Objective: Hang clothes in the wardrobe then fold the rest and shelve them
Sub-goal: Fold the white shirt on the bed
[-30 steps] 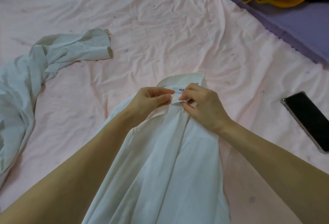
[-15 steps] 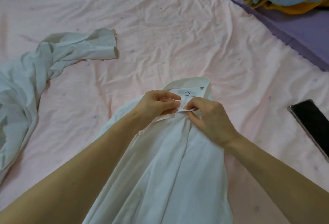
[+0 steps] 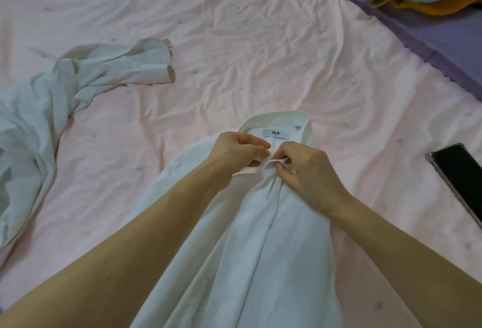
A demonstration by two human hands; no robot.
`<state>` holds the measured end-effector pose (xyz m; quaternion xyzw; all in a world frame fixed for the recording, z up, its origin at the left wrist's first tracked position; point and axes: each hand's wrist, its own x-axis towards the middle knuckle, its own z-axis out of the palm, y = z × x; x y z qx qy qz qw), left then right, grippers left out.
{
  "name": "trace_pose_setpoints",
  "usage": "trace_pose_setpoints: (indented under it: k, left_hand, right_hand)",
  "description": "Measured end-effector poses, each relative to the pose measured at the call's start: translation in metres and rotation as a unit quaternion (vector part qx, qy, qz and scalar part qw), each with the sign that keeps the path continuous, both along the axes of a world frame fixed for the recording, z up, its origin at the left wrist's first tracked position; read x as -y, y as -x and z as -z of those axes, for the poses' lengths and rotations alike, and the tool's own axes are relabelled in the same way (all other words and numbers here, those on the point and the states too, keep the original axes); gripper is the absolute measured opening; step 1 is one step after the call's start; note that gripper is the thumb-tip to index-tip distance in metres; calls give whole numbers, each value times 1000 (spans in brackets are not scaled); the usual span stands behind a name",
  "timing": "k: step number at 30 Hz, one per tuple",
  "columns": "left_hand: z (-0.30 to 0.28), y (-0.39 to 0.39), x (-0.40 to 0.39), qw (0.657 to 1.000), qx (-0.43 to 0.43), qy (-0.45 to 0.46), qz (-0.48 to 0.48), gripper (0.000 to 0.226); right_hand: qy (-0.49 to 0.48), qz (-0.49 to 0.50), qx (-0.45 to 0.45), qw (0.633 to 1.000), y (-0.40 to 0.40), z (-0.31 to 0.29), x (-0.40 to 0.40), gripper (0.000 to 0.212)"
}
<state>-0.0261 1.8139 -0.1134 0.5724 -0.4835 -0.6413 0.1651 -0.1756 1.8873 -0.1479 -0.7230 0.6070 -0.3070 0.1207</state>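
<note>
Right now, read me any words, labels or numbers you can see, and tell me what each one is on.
"HLA": on the neck label inside the white shirt's collar.
Small line under "HLA": too small to read.
Small size tab beside that label: too blurred to read.
Phone: dark screen, no text.

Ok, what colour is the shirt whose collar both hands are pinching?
White: the shirt is plain white, with a pale label in the collar, seen in the head view.
</note>
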Motion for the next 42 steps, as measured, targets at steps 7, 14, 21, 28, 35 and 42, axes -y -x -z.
trace_pose_setpoints:
  k: [7, 14, 21, 28, 35, 42]
  left_hand:
    - [3, 0, -3, 1000, 15, -2, -4, 5]
    - [0, 4, -3, 999, 44, 16, 16, 7]
    - [3, 2, 0, 985, 109, 105, 86, 8]
    - [3, -5, -3, 960, 103, 194, 175, 4]
    - [18, -10, -12, 962, 83, 229, 126, 11]
    - [18, -11, -2, 983, 45, 148, 96, 10]
  right_hand:
    - [-15, 15, 6, 1000, -1, 0, -4, 8]
    - [-3, 15, 1, 1000, -1, 2, -7, 9]
    - [-39, -5, 35, 999, -3, 3, 1, 10]
    - [-79, 33, 98, 992, 1, -1, 4, 5]
    - [-184, 29, 110, 976, 6, -3, 19, 3]
    - [-230, -8, 100, 968, 12, -8, 31, 8]
